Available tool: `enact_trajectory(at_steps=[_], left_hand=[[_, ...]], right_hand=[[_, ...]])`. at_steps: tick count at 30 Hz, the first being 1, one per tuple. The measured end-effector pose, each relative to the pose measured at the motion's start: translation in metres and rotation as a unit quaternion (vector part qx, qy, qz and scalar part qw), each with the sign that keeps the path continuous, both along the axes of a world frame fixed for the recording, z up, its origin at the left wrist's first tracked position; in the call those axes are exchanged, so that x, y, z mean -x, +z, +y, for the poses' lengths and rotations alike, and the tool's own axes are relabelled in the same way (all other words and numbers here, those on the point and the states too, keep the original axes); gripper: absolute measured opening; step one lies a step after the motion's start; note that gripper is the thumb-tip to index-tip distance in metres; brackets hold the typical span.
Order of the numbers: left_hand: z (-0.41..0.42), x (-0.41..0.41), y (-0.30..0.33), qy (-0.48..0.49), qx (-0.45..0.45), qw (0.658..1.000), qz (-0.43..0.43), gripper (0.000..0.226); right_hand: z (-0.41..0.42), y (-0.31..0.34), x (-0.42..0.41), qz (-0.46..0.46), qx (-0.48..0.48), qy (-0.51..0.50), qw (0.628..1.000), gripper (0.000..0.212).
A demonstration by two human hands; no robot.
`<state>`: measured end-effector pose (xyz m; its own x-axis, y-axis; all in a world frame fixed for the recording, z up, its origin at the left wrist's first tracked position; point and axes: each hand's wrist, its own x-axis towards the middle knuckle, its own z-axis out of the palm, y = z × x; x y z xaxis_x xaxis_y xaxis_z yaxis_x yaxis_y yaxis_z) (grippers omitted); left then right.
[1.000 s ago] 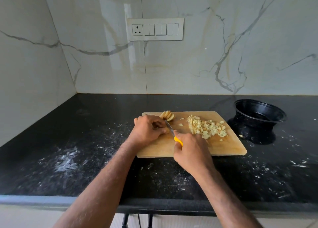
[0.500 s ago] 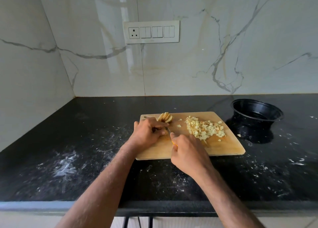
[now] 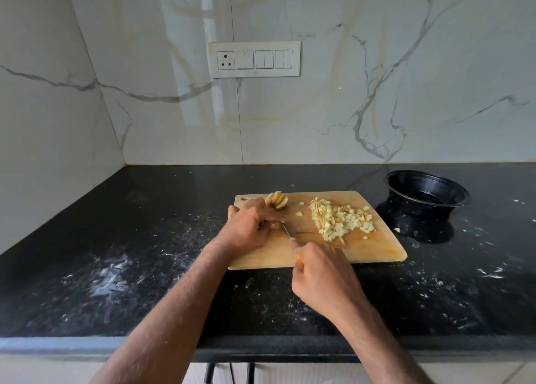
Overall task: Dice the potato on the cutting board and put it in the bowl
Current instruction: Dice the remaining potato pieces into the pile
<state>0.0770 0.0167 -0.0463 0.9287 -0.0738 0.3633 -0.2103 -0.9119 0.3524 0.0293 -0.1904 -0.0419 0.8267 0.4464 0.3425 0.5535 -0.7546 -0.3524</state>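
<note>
Left hand [image 3: 251, 229], fingers curled, pins a potato piece on the cutting board [image 3: 374, 250]; piece itself hidden. Right hand [image 3: 322, 273] grips the knife [image 3: 285, 230], blade beside the left fingers. Diced potato [image 3: 340, 219] heaped right of centre; slices [image 3: 277, 200] at far-left edge. Black bowl [image 3: 426, 189] further right on the counter [image 3: 116, 267].

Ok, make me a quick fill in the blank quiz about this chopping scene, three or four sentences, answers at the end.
1. The pile of diced potato lies on the ____ board.
2. The black bowl stands to the ____ of the cutting board.
3. The knife is gripped by the ____ hand.
4. The bowl holds ____ potato so far.

Missing words: cutting; right; right; no
</note>
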Motion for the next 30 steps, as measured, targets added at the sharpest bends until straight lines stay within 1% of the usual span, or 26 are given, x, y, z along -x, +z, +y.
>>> enact_trajectory(at_steps=[7,9,12,14,16,19,24,30], left_hand=[[0.001,-0.001,0.000,0.000,-0.001,1.000,0.012,0.030],[0.001,-0.001,0.000,0.002,0.010,1.000,0.010,0.030],[0.001,0.000,0.002,0.013,0.068,0.998,-0.001,0.037],[0.002,0.001,0.002,0.021,0.122,0.992,-0.007,0.044],[0.002,0.001,0.003,0.029,0.154,0.988,-0.010,0.045],[0.003,0.000,0.003,0.029,0.176,0.984,-0.018,0.044],[0.003,-0.001,0.002,0.030,0.181,0.983,-0.027,0.042],[0.002,0.001,0.004,0.030,0.177,0.983,-0.030,0.042]], right_hand=[[-0.013,0.004,0.009,0.010,-0.002,0.011,1.000,0.029],[-0.018,0.007,0.009,0.006,-0.031,-0.001,1.000,0.031],[-0.014,0.008,0.001,-0.016,-0.101,-0.032,0.994,0.036],[0.000,0.007,-0.005,-0.022,-0.112,-0.034,0.993,0.038],[0.012,0.005,-0.008,-0.021,-0.110,-0.037,0.993,0.040],[0.017,-0.001,-0.011,-0.026,-0.106,-0.044,0.993,0.040],[0.020,-0.003,-0.010,-0.057,-0.078,-0.049,0.994,0.040],[0.019,-0.001,-0.009,-0.038,-0.061,-0.046,0.996,0.038]])
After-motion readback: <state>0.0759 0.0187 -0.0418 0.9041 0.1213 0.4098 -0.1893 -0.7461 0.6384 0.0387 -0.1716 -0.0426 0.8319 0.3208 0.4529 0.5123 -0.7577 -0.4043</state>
